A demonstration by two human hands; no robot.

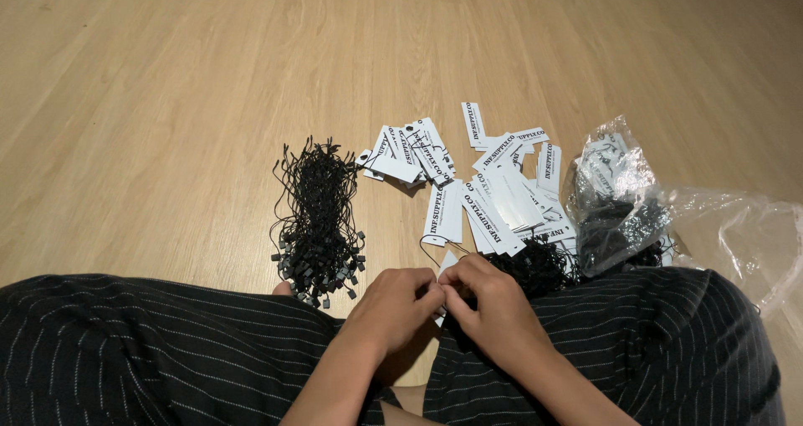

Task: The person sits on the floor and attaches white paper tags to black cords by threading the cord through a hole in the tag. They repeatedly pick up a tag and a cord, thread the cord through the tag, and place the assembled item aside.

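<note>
Both hands (443,296) pinch a white tag (447,265), mostly hidden, perhaps threading black string (431,246).

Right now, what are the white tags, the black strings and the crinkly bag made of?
White tags: probably thin card, flat and stiff with a matte face. Black strings: likely cord with small plastic-looking end blocks, limp and tangled. Bag: clear thin plastic, shiny and wrinkled. Floor: pale wood-look planks.

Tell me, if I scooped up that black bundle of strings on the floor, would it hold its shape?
Probably not. The bundle of black strings is made of thin loose loops, so it would likely droop and tangle. It looks light, though the small plastic clasps at its near end might make that end hang lower. A few strands could slip free.
</note>
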